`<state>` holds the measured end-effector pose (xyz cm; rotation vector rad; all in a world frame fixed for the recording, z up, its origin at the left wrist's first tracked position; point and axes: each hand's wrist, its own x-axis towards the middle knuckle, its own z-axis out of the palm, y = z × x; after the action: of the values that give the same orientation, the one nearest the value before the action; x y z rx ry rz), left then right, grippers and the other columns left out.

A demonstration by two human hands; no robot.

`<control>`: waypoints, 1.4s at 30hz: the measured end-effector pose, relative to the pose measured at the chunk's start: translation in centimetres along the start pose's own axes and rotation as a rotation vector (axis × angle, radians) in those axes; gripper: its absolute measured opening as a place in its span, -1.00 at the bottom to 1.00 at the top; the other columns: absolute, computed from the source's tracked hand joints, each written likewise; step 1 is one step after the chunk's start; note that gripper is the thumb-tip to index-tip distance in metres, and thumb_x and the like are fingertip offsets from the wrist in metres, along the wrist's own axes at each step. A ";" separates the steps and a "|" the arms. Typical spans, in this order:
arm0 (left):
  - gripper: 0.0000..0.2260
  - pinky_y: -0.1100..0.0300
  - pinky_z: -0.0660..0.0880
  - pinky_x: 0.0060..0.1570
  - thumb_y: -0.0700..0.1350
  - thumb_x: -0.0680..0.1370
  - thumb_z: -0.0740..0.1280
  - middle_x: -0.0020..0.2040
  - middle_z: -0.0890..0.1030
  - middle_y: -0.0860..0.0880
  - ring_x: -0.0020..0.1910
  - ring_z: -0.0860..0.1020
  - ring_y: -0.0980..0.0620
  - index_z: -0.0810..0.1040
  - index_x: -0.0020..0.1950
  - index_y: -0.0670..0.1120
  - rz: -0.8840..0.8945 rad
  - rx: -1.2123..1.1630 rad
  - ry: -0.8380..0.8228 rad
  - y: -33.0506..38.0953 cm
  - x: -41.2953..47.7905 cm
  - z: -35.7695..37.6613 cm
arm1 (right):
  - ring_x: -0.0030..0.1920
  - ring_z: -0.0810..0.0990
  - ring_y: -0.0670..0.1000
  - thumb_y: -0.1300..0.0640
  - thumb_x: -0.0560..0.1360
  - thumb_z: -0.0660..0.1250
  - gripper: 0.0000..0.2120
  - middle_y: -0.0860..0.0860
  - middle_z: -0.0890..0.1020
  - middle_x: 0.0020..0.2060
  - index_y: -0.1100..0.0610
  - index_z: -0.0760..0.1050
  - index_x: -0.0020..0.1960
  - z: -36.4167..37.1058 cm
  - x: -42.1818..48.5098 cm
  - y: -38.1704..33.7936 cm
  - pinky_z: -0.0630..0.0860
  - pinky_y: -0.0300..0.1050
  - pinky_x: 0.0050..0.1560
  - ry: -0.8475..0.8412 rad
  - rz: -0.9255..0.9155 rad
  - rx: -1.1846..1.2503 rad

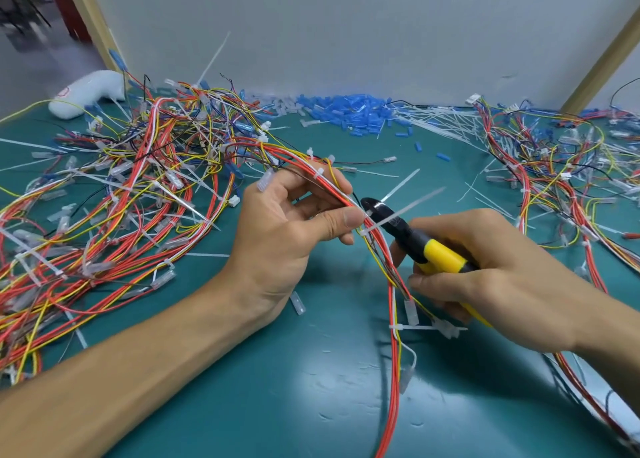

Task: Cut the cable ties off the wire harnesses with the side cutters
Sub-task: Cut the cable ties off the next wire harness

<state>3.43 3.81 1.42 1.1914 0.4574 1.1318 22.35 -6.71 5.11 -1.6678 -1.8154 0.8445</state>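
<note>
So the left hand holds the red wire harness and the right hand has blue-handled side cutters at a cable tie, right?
Not blue: in the head view the side cutters have yellow and black handles. The rest holds.

view: head, single | from: above, worn at eye level | facing: forward and down onto bench [311,405] | range: close, left hand [287,222] and right hand [491,270] mid-frame | far edge: wall [346,25] | lens: wide, edges bowed

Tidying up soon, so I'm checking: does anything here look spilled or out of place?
Yes. Small blue plastic pieces lie spilled in a loose heap against the back wall, and white cable ties are strewn beside them across the green mat.
</note>
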 end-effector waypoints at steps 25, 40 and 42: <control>-0.77 0.22 0.48 -0.39 -0.41 0.35 0.46 -0.16 0.63 -0.01 -0.34 0.54 0.00 0.56 -0.10 -0.17 -0.006 -0.017 -0.024 0.1 -0.1 -0.3 | -0.48 0.50 0.14 0.16 0.34 0.38 -0.89 0.05 0.50 -0.50 0.10 0.52 -0.14 0.8 0.1 0.0 0.48 0.07 -0.41 0.035 -0.021 0.011; -0.75 0.27 0.47 -0.41 -0.41 0.37 0.44 -0.14 0.64 0.02 -0.26 0.56 0.03 0.55 -0.07 -0.14 -0.029 -0.077 -0.045 0.1 0.0 0.2 | -0.41 0.36 -0.01 0.11 0.38 0.40 -0.92 0.01 0.45 -0.42 0.02 0.52 -0.15 1.2 0.6 0.4 0.36 -0.07 -0.39 0.139 -0.106 -0.008; -0.76 0.27 0.46 -0.41 -0.41 0.36 0.45 -0.14 0.64 0.01 -0.27 0.56 0.04 0.56 -0.08 -0.14 -0.031 -0.067 -0.055 0.0 -0.1 0.2 | -0.42 0.32 -0.02 0.12 0.37 0.41 -0.87 0.04 0.41 -0.43 0.11 0.48 -0.18 1.1 0.5 0.4 0.32 -0.09 -0.40 0.118 -0.103 0.020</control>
<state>3.58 3.61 1.48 1.1501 0.3921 1.0773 21.75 -6.34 4.12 -1.5639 -1.7896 0.7037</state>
